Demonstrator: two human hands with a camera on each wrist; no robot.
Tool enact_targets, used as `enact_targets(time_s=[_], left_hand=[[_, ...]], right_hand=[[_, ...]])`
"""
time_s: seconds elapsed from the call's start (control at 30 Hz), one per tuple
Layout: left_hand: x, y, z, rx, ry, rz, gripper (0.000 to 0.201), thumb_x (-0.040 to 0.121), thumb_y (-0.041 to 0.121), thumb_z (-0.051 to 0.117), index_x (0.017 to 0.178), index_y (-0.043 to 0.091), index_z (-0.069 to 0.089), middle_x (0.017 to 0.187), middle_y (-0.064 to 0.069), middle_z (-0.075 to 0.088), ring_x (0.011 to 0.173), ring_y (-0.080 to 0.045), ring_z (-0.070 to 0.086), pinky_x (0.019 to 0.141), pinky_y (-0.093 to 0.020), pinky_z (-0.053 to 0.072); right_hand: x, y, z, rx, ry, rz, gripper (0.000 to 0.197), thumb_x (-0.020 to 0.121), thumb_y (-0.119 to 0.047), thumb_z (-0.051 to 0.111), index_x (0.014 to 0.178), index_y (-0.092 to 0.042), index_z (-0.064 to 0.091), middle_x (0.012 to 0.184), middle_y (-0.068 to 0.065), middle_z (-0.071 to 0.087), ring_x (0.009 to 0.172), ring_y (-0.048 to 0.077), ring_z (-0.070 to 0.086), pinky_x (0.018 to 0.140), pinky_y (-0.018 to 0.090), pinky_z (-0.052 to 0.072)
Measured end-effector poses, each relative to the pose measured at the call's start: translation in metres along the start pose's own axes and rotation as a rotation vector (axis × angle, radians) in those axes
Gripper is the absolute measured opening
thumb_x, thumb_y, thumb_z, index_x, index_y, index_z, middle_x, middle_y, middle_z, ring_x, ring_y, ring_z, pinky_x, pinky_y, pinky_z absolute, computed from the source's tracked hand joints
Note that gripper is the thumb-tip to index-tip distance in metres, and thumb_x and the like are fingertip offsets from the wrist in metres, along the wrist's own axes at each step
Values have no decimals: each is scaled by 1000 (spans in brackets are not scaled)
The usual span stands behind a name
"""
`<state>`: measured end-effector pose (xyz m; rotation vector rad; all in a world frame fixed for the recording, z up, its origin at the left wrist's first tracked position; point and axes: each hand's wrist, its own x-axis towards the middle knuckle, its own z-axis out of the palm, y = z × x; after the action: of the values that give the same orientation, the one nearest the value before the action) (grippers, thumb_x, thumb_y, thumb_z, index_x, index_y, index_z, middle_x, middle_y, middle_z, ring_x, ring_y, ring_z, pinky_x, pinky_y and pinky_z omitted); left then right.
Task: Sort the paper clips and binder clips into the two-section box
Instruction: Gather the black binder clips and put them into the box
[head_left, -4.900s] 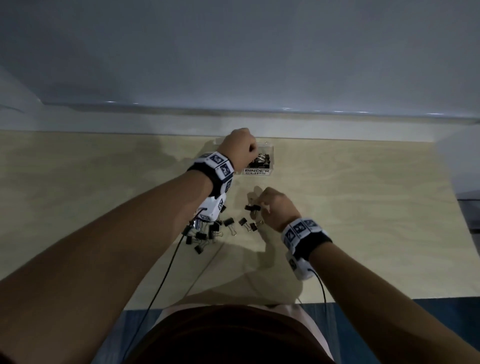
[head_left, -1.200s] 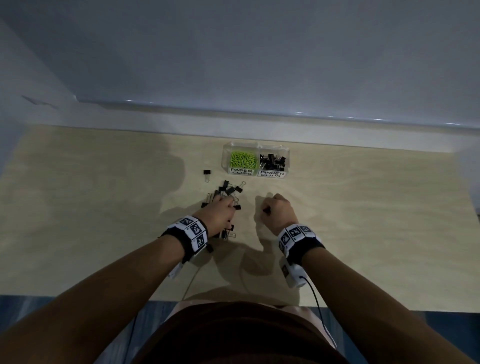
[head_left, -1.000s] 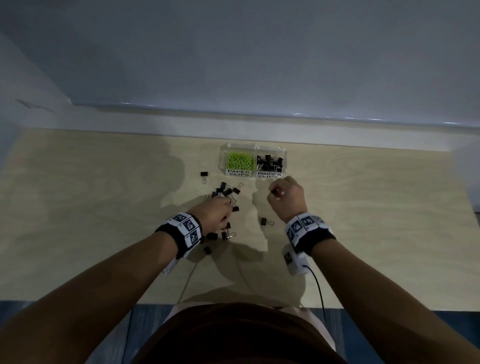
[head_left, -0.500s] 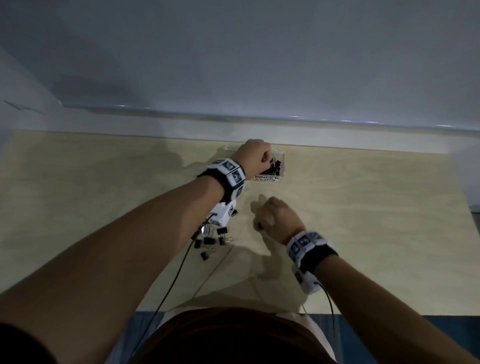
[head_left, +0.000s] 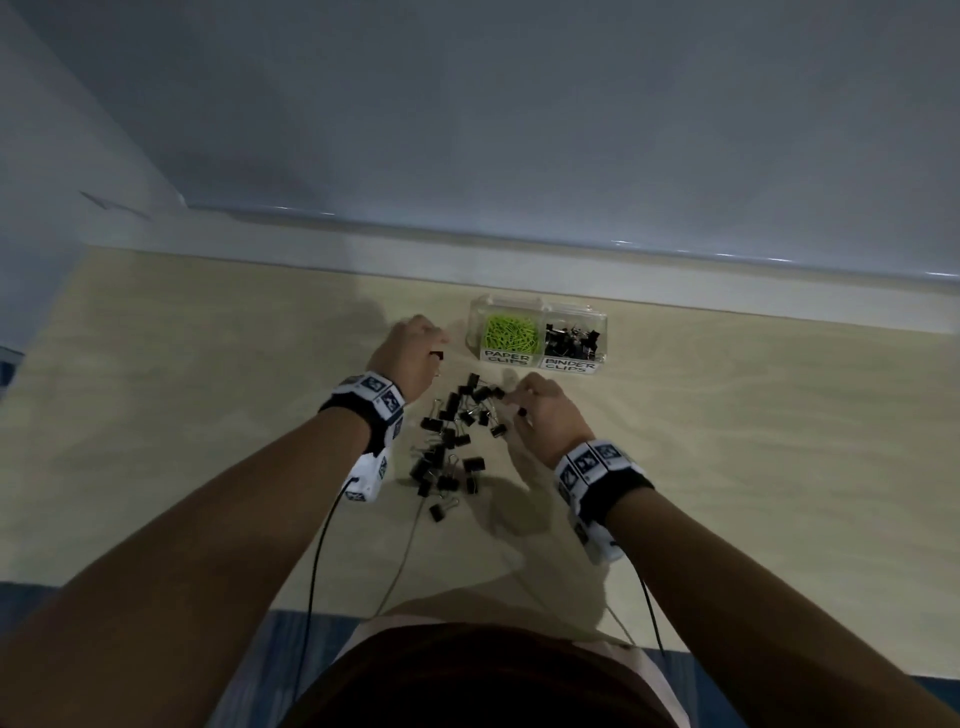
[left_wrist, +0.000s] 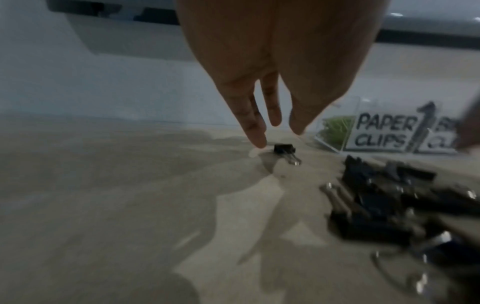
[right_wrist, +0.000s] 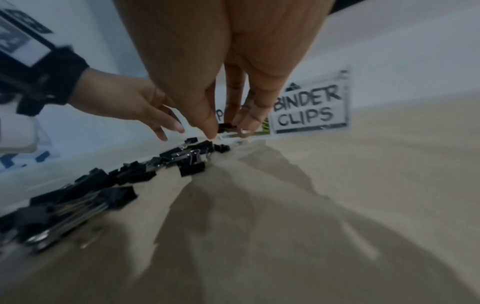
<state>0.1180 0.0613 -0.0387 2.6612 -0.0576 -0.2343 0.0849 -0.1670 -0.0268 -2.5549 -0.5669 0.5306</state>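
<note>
A clear two-section box (head_left: 602, 318) stands at the back, with green paper clips (head_left: 508, 334) on the left and black binder clips (head_left: 574, 339) on the right. A pile of binder clips (head_left: 452, 447) lies between my hands. My left hand (left_wrist: 279, 136) reaches down with straight fingers around a lone binder clip (left_wrist: 284, 149) left of the box; one fingertip (left_wrist: 258, 142) touches the table beside it. My right hand (right_wrist: 228, 131) pinches a binder clip (right_wrist: 225, 127) at the pile's far end, just in front of the box.
The light wooden table (head_left: 753, 441) ends at a pale wall ledge (head_left: 311, 249) behind the box. Wrist cables (head_left: 317, 561) trail to the near edge.
My left hand has come back from the box's binder clip section to the lone clip on the left. My right hand has moved forward to the pile's far end and pinched a clip.
</note>
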Motion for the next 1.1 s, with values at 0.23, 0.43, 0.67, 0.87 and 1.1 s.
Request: enact_targets(time_s=[0.23, 0.43, 0.67, 0.87, 1.1], left_hand=[[-11, 4, 22, 141, -180, 70, 34, 88, 4, 55, 122, 6, 60, 128, -11, 53, 116, -34, 43, 96, -36, 39], [-24, 0, 23, -109, -79, -22, 17, 83, 4, 57, 98, 5, 65, 101, -13, 58, 93, -27, 57, 83, -30, 44], [-42, 21, 26, -41, -178, 75, 32, 91, 12, 52, 121, 8, 61, 107, -12, 53, 95, -27, 54, 83, -30, 43], [-45, 25, 31, -41, -150, 61, 27, 85, 12, 63, 111, 5, 62, 114, -8, 52, 98, -24, 56, 89, -32, 45], [-43, 26, 26, -26, -146, 44, 19, 79, 11, 68, 95, 8, 60, 101, -6, 59, 93, -23, 56, 80, -31, 44]], right_hand=[[34, -16, 5, -272, -185, -28, 50, 86, 2, 50, 134, -15, 46, 133, 11, 43, 121, 33, 36, 100, 42, 40], [19, 2, 11, -252, -98, -31, 31, 88, -5, 50, 118, -10, 59, 120, 11, 53, 109, 30, 44, 89, 35, 41], [1, 13, 7, -153, -113, 54, 28, 83, -12, 55, 108, -2, 58, 115, 16, 51, 102, 34, 50, 84, 37, 43], [-13, 19, 6, -88, -47, 89, 19, 77, -13, 61, 95, -6, 59, 101, 14, 57, 88, 34, 56, 74, 38, 48], [-22, 23, 5, -106, -48, 117, 5, 78, -11, 60, 80, -10, 55, 88, 12, 61, 81, 30, 55, 64, 28, 36]])
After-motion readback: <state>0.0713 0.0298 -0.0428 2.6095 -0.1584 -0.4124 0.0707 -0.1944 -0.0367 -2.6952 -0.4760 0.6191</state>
